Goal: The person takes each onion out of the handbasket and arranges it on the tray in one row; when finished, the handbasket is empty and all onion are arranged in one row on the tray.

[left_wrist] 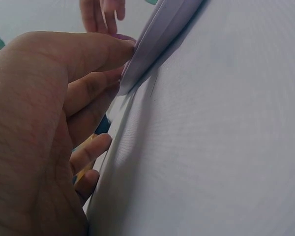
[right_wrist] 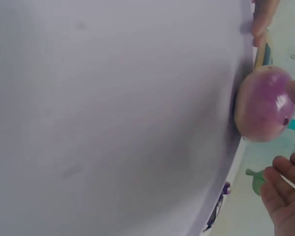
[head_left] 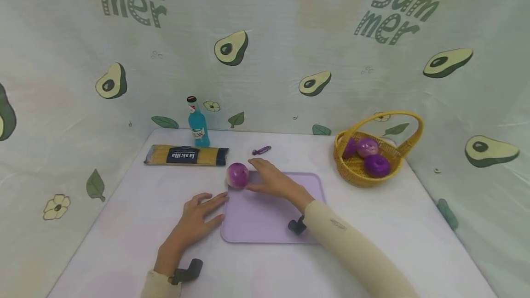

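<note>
A round purple-and-white turnip-like vegetable [head_left: 238, 175] sits at the far left corner of a flat lilac tray [head_left: 265, 220]. My right hand [head_left: 271, 179] reaches over the tray, thumb and fingers spread beside it; in the right wrist view the thumb overlaps the vegetable [right_wrist: 263, 105] while the other fingers stand apart from it. At the tray's left edge, my left hand [head_left: 196, 222] has its fingers extended, with index finger and thumb tips right at the rim. The left wrist view shows that fingertip against the tray's side [left_wrist: 147, 49].
A yellow wicker basket [head_left: 352, 176] with several purple items stands at the back right. Behind the left hand lie a pasta packet [head_left: 157, 154] and an upright blue bottle [head_left: 198, 125]. A small purple wrapped candy [head_left: 262, 150] lies beyond the tray.
</note>
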{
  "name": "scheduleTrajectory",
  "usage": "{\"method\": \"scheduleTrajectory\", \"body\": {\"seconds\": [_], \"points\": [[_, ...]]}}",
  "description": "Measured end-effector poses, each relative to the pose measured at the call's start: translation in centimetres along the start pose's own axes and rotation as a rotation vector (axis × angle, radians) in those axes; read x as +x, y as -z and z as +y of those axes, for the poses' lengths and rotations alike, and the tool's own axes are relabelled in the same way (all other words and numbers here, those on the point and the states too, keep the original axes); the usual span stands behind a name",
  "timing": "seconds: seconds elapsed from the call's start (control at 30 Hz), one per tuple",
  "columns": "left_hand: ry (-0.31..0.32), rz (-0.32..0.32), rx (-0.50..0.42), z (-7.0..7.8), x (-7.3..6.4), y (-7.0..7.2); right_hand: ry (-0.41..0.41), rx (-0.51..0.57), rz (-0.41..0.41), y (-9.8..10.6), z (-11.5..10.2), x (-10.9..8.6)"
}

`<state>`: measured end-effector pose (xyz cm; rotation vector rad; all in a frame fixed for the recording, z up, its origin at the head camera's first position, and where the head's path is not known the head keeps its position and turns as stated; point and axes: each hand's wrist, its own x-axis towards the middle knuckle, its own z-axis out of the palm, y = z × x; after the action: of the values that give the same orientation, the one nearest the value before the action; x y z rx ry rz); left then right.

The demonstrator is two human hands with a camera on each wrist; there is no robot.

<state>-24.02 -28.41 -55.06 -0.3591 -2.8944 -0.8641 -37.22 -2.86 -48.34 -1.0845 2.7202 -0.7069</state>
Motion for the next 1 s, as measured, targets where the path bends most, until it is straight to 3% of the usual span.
{"method": "scheduleTrajectory", "body": {"seconds": [0.17,0.5,1.0], "points": [[0.014,-0.008,0.005,-0.2,0.1,0.1,0.002,0.002,0.017,1.1,0.8,-1.3],[-0.025,0.025,-0.008,-0.4,0.1,-0.4,-0.034,0.024,0.021,3.0,2.2,-3.9],[-0.022,0.022,-0.006,-0.1,-0.1,-0.5,-0.081,0.046,0.064,4.7,4.0,-6.5]]}}
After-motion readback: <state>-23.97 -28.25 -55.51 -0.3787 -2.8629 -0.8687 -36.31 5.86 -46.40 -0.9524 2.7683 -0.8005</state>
